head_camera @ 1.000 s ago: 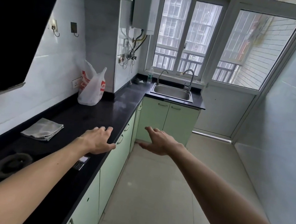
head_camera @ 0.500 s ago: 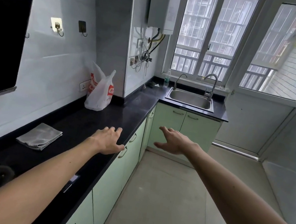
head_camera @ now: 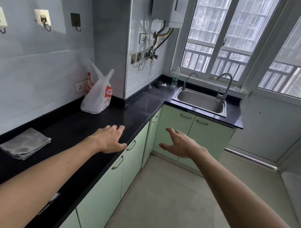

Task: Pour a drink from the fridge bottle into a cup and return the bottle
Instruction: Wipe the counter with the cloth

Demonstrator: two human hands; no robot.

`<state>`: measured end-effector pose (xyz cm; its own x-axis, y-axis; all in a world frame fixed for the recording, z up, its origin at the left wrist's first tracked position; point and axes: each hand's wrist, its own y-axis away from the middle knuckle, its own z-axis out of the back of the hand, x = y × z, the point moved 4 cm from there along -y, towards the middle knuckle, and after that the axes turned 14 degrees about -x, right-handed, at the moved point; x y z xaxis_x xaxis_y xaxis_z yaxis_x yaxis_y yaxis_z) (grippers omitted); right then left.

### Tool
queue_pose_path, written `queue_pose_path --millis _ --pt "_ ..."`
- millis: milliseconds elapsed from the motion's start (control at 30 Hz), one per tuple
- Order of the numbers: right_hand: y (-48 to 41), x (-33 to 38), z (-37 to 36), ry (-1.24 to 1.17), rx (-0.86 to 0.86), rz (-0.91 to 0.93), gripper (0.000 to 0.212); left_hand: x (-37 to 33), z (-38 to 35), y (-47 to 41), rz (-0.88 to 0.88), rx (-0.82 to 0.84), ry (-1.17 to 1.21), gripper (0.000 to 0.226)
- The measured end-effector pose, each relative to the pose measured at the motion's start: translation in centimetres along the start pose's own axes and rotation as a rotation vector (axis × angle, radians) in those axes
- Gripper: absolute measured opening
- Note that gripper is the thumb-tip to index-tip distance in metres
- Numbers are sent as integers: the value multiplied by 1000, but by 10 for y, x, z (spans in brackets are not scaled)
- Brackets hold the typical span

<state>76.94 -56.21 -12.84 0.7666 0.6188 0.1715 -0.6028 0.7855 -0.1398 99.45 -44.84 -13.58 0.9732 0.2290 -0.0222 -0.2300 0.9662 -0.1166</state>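
Kitchen floor (head_camera: 170,205) open before sink (head_camera: 200,102) | left hand (head_camera: 111,139) grip wide, empty, at bench (head_camera: 136,109) edge left of sink | right hand (head_camera: 178,143) grip wide, empty, before cabinet (head_camera: 192,132) under sink | small bottle (head_camera: 175,77) just left of sink, label unreadable

Left hand (head_camera: 110,139) at black counter (head_camera: 76,127) edge, fingers relaxed; right hand (head_camera: 178,143) at its 3 o'clock, fingers spread. Sink (head_camera: 200,102) at 1 o'clock.

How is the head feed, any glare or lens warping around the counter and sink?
Head view: daylight from the window throws bright patches on the wall tiles; the black countertop reads dark, with sheen near the sink; the wide lens tilts and bows the window frames; left hand and right hand are sharp.
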Motion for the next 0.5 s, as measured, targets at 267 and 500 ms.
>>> queue_pose_path --millis 267,500 --pt "-51 -28 -18 91 46 22 80 -4 -20 -68 -21 8 21 77" --pt "-139 -37 -33 107 65 29 78 24 -43 -152 0 8 62 76"
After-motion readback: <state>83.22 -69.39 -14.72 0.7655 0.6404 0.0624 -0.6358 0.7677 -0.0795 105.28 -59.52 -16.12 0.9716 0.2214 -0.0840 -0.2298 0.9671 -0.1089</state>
